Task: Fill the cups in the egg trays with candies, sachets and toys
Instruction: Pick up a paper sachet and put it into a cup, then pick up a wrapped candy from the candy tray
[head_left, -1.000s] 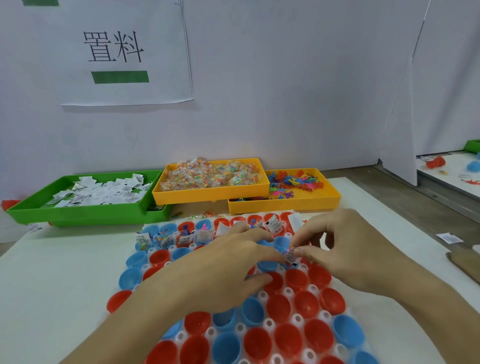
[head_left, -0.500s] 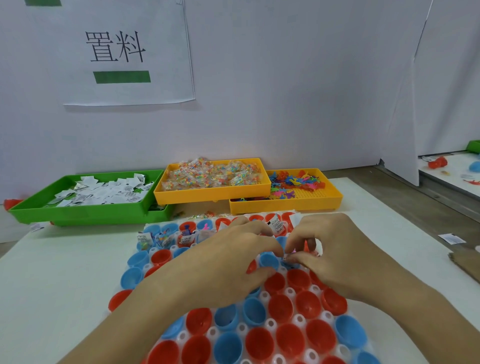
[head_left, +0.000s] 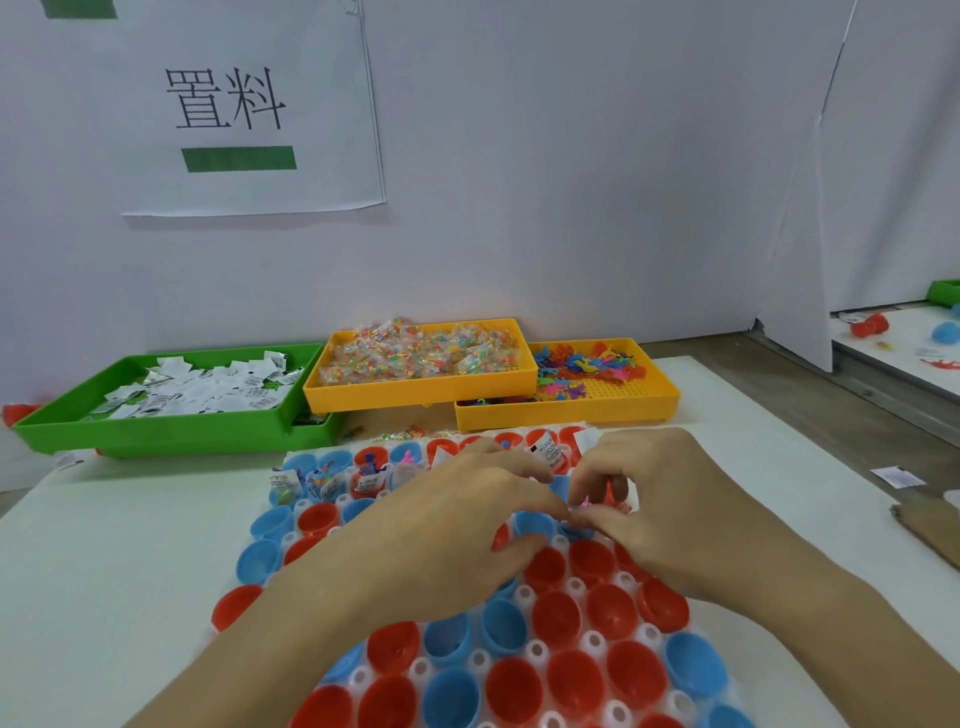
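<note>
Both hands meet over the egg tray (head_left: 644, 636) on the desk, the left hand (head_left: 457, 525) and right hand (head_left: 670, 499) apparently pinching one small item together to seat it in a blue cup (head_left: 532, 522)

Packing workstn: sorted parts bins (head_left: 171, 426), labelled wall sign (head_left: 249, 104) (partitioned).

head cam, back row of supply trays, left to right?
green tray of white sachets → orange tray of candy packets → orange tray of coloured toys, which sits partly under the candy tray's right end.
</note>
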